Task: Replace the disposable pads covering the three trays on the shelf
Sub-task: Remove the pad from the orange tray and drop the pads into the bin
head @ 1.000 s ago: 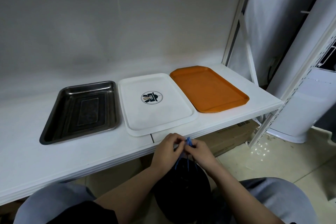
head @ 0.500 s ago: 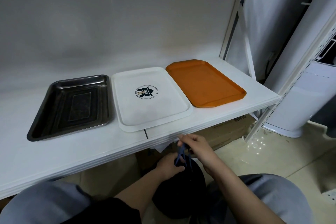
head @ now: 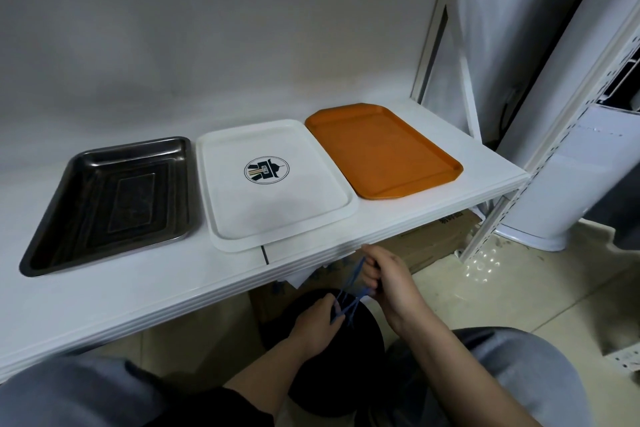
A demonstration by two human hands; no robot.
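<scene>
Three trays sit side by side on the white shelf [head: 104, 288]: a steel tray [head: 110, 198] at left, a white tray [head: 277, 184] with a round printed logo in the middle, an orange tray [head: 384, 152] at right, the neighbours nearly touching. All three appear bare; no disposable pad is visible on any of them, and no fresh pad can be seen anywhere in view. Below the shelf edge, both hands work on a black bag [head: 332, 350] with a blue drawstring [head: 348, 298]. The left hand [head: 317, 326] pinches the cord low, at the bag's mouth; the right hand [head: 388, 281] has its fingers curled round the cord higher up, holding it taut between the two. Judgement: the bag probably holds pads, used or fresh, though its contents are hidden; it cannot be told whether the cord is being tied or loosened. Handling estimate: pads of this kind should be thin, light and limp, liable to fold on themselves, best taken at two corners and laid flat from one edge. The trays look stiff; the steel one likely slides easily on the smooth shelf, so it may shift when a pad is pressed in. A cardboard box [head: 433, 243] sits under the shelf behind the hands.
</scene>
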